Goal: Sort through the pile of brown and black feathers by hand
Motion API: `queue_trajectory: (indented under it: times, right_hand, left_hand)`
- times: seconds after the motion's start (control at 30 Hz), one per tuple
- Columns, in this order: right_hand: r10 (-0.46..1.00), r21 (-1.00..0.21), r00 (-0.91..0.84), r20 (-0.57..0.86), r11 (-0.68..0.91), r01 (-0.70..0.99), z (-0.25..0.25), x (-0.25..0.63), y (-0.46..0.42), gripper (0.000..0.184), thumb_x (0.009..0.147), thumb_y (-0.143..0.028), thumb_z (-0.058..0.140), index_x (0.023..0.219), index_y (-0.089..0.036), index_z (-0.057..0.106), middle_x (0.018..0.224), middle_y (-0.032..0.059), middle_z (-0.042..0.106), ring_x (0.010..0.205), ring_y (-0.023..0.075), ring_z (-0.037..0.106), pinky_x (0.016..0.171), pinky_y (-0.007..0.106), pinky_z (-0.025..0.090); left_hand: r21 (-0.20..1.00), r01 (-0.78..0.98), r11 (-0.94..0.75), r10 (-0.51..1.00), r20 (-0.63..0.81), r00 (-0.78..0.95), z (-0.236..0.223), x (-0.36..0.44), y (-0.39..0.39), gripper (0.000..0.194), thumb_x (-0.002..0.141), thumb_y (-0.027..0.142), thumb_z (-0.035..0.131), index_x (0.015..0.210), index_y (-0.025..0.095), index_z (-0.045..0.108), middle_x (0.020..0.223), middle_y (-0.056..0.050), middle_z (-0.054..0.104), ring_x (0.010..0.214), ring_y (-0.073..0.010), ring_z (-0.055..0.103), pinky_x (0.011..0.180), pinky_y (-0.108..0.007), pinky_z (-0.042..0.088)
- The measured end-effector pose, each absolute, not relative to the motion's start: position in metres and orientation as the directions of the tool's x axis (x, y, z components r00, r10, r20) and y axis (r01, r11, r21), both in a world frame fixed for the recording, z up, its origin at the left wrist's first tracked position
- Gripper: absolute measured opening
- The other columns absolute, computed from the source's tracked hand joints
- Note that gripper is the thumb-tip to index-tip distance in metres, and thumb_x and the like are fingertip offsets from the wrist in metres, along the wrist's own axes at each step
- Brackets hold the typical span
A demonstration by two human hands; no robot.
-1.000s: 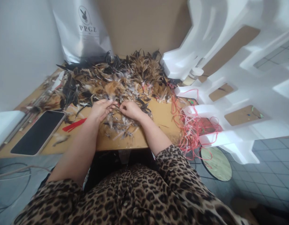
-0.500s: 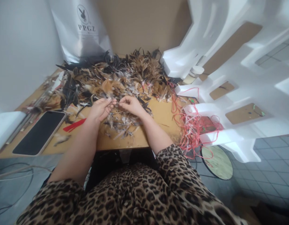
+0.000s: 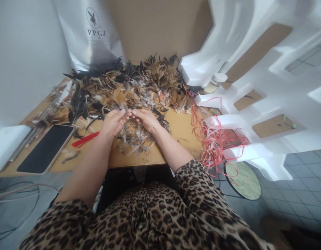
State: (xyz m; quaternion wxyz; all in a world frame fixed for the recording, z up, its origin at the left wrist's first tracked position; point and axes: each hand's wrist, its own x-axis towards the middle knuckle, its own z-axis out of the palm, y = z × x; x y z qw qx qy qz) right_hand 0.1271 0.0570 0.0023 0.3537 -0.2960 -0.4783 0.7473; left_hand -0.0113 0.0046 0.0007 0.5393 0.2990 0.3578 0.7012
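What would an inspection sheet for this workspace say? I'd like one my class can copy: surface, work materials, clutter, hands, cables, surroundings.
Surface: yellow-brown tabletop, scattered with small debris.
Work materials: brown and black feathers heaped at the back; loose feathers near the front edge.
Clutter: smartphone, dark-screened; red strips; tangled red and pink string at right.
Hands: left hand and right hand, fingertips close together over the loose feathers; anything pinched is too small to tell.
Cables: cables on the floor at lower left.
Surroundings: silver PPGZ bag behind; white moulded foam and white-lidded jar at right; tiled floor.
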Motion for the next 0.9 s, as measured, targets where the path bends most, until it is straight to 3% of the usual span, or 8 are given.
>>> queue_trajectory:
  times: [0.13, 0.37, 0.67, 0.77, 0.9]
  right_hand:
    - [0.820, -0.894, -0.560, -0.120, -0.335, -0.299, -0.0008, 0.1275, 0.0611, 0.032, 0.056, -0.034, 0.078, 0.075, -0.014, 0.062, 0.057, -0.0055, 0.058, 0.043, 0.0009, 0.040, 0.041, 0.015, 0.027]
    - [0.784, -0.920, -0.582, -0.215, -0.362, -0.148, -0.0011, 0.1291, 0.0624, 0.033, 0.062, -0.043, 0.073, 0.067, -0.013, 0.058, 0.053, -0.0052, 0.054, 0.040, 0.0010, 0.037, 0.036, 0.016, 0.019]
    - [0.714, -0.855, -0.655, -0.246, -0.479, -0.201, 0.0058, 0.1323, 0.0615, 0.027, 0.059, -0.029, 0.075, 0.071, -0.012, 0.058, 0.056, -0.0040, 0.058, 0.042, 0.0005, 0.036, 0.039, 0.014, 0.021]
    - [0.778, -0.870, -0.597, -0.194, -0.418, -0.261, 0.0054, 0.1313, 0.0624, 0.029, 0.058, -0.032, 0.075, 0.069, -0.013, 0.056, 0.055, -0.0051, 0.055, 0.042, 0.0005, 0.035, 0.040, 0.015, 0.021]
    - [0.889, -0.928, -0.454, -0.059, -0.217, -0.304, 0.0070, 0.1306, 0.0618, 0.032, 0.058, -0.038, 0.075, 0.067, -0.015, 0.055, 0.048, -0.0083, 0.046, 0.042, 0.0016, 0.033, 0.042, 0.017, 0.021]
  left_hand:
    - [0.850, -0.510, -0.131, 0.982, 0.041, -0.185, -0.0022, -0.0093, 0.0047, 0.007, 0.068, 0.017, 0.072, 0.066, 0.012, 0.067, 0.073, -0.006, 0.071, 0.065, -0.0097, 0.066, 0.060, -0.015, 0.052]
    - [0.891, -0.431, -0.144, 0.974, 0.050, -0.222, -0.0060, -0.0099, 0.0045, 0.013, 0.066, 0.023, 0.075, 0.067, 0.013, 0.067, 0.074, -0.006, 0.072, 0.070, -0.0118, 0.068, 0.066, -0.019, 0.053]
    - [0.928, -0.363, -0.085, 0.992, 0.045, -0.118, -0.0022, -0.0065, 0.0002, 0.021, 0.065, 0.026, 0.076, 0.076, 0.009, 0.070, 0.079, -0.011, 0.072, 0.076, -0.0157, 0.069, 0.069, -0.021, 0.053]
    - [0.905, -0.421, -0.069, 0.991, 0.012, -0.137, -0.0021, -0.0089, 0.0012, 0.017, 0.068, 0.024, 0.073, 0.078, 0.011, 0.069, 0.081, -0.009, 0.073, 0.074, -0.0142, 0.069, 0.063, -0.019, 0.052]
    - [0.872, -0.489, -0.026, 0.972, -0.091, -0.214, -0.0044, -0.0121, 0.0045, 0.009, 0.072, 0.018, 0.069, 0.069, 0.011, 0.064, 0.079, -0.007, 0.072, 0.066, -0.0114, 0.068, 0.052, -0.015, 0.049]
